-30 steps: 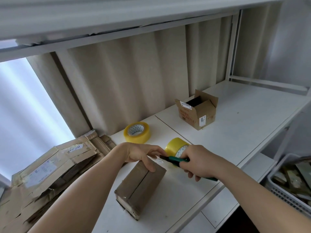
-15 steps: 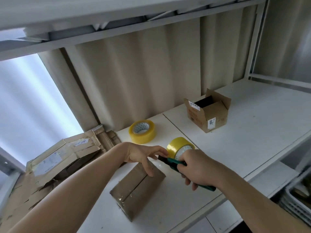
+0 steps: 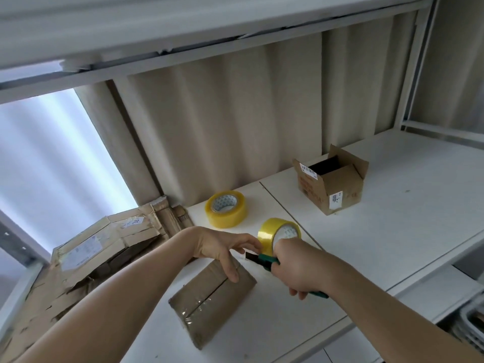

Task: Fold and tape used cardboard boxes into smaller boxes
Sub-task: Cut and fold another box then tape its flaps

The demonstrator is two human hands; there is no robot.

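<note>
We see a white shelf surface (image 3: 392, 231) under a beige curtain (image 3: 222, 127). Far out past our left fingers, a heap of flattened used cardboard boxes (image 3: 99, 247) lies at the shelf's end. Well beyond our right fingers stands an open cardboard box (image 3: 332, 184), its flaps up and labels on its sides.

Directly beneath our left fingers lies the small taped cardboard box (image 3: 212, 297), closed, with clear tape running along its centre seam. Our left hand (image 3: 222, 247) reaches over its far end; the thumb presses down on the top face by the seam, and the other fingers curl forward toward the tape, pinching what seems to be its loose end, though the strip itself is too clear to make out.

Beyond the left fingers a yellow tape roll (image 3: 226, 208) lies flat. A second yellow tape roll (image 3: 277, 231) stands on edge just past our right fingers.

Our right hand (image 3: 298, 268) grips a green utility knife (image 3: 264, 259), fingers wrapped round the handle. Its dark tip points at the left fingertips, just beside them.
</note>
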